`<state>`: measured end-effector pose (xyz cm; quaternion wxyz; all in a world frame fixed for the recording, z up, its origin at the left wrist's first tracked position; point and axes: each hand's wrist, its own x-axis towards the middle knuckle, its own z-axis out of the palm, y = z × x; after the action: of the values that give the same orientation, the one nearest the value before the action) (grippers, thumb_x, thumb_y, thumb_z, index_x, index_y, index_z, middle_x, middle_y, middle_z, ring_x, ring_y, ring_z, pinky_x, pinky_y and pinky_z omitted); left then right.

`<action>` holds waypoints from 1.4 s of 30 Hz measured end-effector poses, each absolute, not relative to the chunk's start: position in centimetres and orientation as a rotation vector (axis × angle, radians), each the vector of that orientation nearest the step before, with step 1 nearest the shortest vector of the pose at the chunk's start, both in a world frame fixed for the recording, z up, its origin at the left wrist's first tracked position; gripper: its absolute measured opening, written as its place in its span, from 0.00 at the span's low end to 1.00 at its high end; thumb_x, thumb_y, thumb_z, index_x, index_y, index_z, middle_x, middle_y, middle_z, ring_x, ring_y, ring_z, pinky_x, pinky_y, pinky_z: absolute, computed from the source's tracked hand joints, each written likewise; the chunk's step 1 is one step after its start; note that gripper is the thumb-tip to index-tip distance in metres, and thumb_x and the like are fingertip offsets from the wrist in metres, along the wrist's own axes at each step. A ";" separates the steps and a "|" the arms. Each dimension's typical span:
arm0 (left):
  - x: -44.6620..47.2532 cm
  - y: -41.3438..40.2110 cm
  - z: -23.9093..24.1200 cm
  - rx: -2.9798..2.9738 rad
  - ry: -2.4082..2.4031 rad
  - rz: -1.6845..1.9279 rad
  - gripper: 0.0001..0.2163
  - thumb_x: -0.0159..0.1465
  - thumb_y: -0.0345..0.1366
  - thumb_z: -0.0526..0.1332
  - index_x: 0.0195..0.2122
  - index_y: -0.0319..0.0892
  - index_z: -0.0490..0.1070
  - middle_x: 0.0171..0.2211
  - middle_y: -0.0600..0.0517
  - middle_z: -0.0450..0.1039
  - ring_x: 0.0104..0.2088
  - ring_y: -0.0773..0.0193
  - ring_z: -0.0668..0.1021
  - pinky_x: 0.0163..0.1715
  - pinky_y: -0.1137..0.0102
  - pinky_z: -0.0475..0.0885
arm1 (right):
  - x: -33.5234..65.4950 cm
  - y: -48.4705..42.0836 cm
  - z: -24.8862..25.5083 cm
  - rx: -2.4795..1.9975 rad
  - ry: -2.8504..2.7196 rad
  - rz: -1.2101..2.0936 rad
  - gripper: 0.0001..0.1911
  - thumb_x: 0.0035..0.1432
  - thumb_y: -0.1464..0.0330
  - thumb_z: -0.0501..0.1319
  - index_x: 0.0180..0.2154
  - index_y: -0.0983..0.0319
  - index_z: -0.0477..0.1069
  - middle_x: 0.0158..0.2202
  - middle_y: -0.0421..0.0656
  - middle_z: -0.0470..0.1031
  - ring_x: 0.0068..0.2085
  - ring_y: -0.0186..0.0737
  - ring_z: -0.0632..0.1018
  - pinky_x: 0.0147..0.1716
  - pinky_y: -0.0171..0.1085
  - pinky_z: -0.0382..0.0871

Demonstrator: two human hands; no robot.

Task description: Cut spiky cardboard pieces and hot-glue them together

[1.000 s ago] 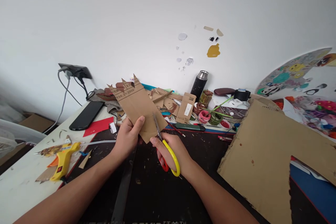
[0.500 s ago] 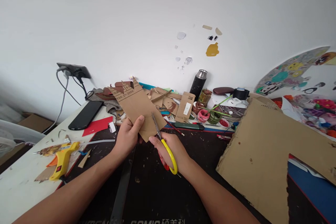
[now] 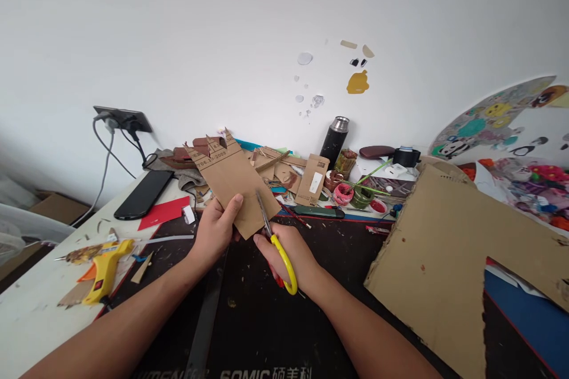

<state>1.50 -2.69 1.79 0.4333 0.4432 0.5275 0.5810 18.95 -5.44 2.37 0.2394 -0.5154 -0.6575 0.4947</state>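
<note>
My left hand [image 3: 219, 219] grips a brown piece of cardboard [image 3: 229, 180] by its lower left edge, thumb on the near face. The piece has a pointed, jagged top edge and printed digits below it. In my right hand [image 3: 287, 251] are scissors [image 3: 284, 260] with one yellow and one red handle. Their blades cross the lower right part of the cardboard, one blade lying over its face; the other blade is hidden behind it. My right fingers are closed around the handles.
A yellow glue gun [image 3: 102, 269] and black phone [image 3: 143, 194] lie on the left. Cardboard scraps [image 3: 284, 174], paint jars [image 3: 343, 193], a green utility knife [image 3: 319, 212] and a black thermos [image 3: 334, 143] line the back. A large cardboard sheet [image 3: 444, 254] covers the right.
The view has shifted very slightly. Both hands, the cardboard and the scissors keep nearly the same positions; the scissor handles look slightly closer together.
</note>
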 end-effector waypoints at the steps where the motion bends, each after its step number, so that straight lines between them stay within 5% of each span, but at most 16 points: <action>1: 1.5 -2.7 1.8 1.104 1.316 1.449 0.25 0.59 0.61 0.70 0.35 0.45 0.67 0.17 0.59 0.71 0.10 0.65 0.70 0.07 0.72 0.64 | 18.9 -5.5 2.4 -1.422 -1.796 1.353 0.14 0.72 0.65 0.61 0.31 0.57 0.65 0.15 0.32 0.66 0.16 0.36 0.72 0.18 0.30 0.61; 29: 1.5 -3.1 2.0 1.120 1.281 1.463 0.21 0.63 0.57 0.68 0.36 0.45 0.67 0.18 0.58 0.71 0.10 0.66 0.71 0.07 0.73 0.63 | 18.5 -5.8 2.2 -1.458 -1.926 0.989 0.11 0.70 0.66 0.62 0.32 0.59 0.71 0.28 0.41 0.77 0.27 0.38 0.75 0.30 0.33 0.64; 37: 1.4 -3.2 2.3 1.132 1.301 1.458 0.21 0.62 0.58 0.68 0.35 0.46 0.66 0.18 0.58 0.71 0.11 0.65 0.71 0.07 0.71 0.64 | 18.7 -6.0 2.2 -1.437 -1.795 1.342 0.12 0.73 0.62 0.59 0.34 0.57 0.68 0.17 0.33 0.67 0.16 0.37 0.74 0.17 0.30 0.62; 42: 1.2 -3.3 2.6 1.143 1.318 1.450 0.22 0.62 0.59 0.68 0.35 0.45 0.67 0.19 0.57 0.71 0.11 0.64 0.71 0.08 0.72 0.64 | 19.2 -5.9 2.9 -1.326 -1.877 1.290 0.11 0.72 0.62 0.61 0.36 0.59 0.72 0.21 0.36 0.76 0.22 0.37 0.81 0.25 0.30 0.71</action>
<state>1.20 -3.30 2.59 0.4226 0.4567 0.5264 0.5794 19.21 -5.88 2.90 0.2504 -0.4871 -0.6894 0.4741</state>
